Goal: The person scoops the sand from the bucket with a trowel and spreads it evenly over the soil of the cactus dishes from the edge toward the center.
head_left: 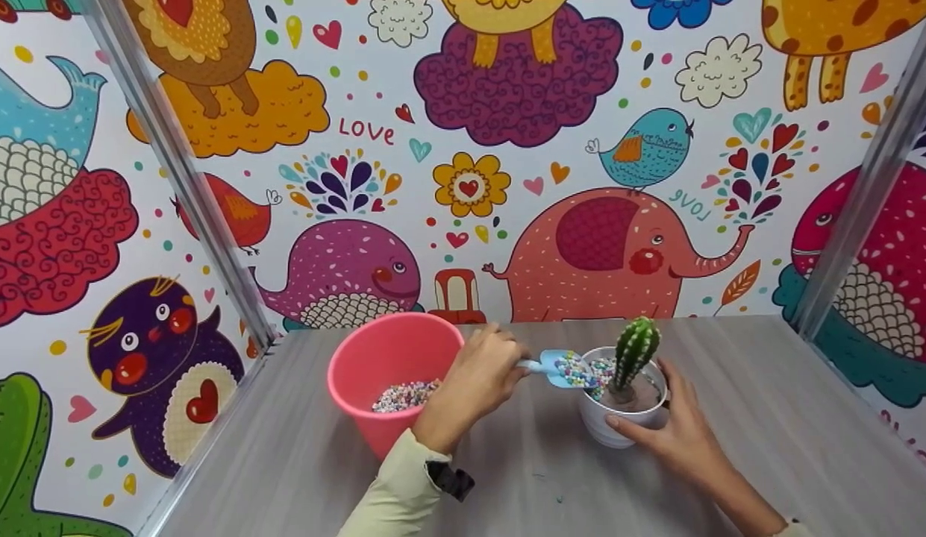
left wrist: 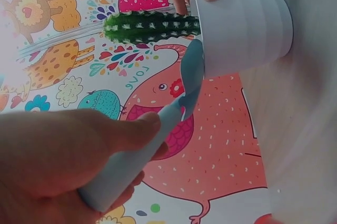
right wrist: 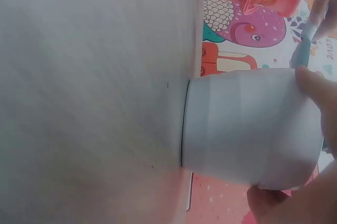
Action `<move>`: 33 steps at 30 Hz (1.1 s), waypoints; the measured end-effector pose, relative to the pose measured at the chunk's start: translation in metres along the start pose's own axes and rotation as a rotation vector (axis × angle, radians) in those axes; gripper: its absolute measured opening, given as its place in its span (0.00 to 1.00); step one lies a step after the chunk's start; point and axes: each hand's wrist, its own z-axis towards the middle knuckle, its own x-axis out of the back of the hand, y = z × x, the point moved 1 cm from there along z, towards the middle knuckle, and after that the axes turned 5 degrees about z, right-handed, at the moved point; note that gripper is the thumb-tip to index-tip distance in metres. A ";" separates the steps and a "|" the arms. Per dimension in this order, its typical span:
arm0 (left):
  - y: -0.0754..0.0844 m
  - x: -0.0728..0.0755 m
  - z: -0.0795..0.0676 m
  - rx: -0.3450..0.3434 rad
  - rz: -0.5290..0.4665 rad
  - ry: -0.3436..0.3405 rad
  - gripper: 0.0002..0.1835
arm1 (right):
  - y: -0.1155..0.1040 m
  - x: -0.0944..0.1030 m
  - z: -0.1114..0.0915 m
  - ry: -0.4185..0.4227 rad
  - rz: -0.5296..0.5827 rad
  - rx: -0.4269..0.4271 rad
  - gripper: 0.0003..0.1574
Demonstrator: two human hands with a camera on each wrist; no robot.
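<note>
My left hand [head_left: 481, 377] grips the handle of a small light-blue scoop [head_left: 556, 367], its blade loaded with multicoloured pebbles [head_left: 574, 371]. The blade's tip lies right at the left rim of a white pot [head_left: 612, 426]. In the pot a green cactus [head_left: 636, 349] stands upright, with coloured pebbles on the left of its soil. My right hand [head_left: 690, 429] holds the pot from the right, thumb at the near side of the rim. Seen from the left wrist, the scoop [left wrist: 193, 76] overlaps the pot's rim beside the cactus [left wrist: 152, 26].
Left of the pot stands a pink bucket [head_left: 358, 350] with more coloured pebbles [head_left: 403, 397] at its bottom; my left forearm crosses in front of it. A loose speck [head_left: 559, 500] lies on the wooden table [head_left: 283, 462]. Cartoon-printed panels [head_left: 463, 246] enclose the back and sides.
</note>
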 end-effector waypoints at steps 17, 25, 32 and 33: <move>0.010 0.006 -0.003 -0.038 -0.012 -0.009 0.15 | 0.000 0.001 -0.001 -0.051 0.036 0.021 0.88; 0.012 0.008 -0.003 -0.035 -0.007 -0.021 0.16 | 0.004 0.002 0.003 -0.114 0.131 -0.021 0.87; 0.013 0.008 -0.002 -0.037 0.000 -0.047 0.16 | 0.004 -0.001 0.001 -0.106 0.122 -0.005 0.86; 0.013 0.008 -0.001 -0.037 0.003 -0.046 0.16 | 0.003 -0.001 0.001 -0.112 0.108 -0.004 0.86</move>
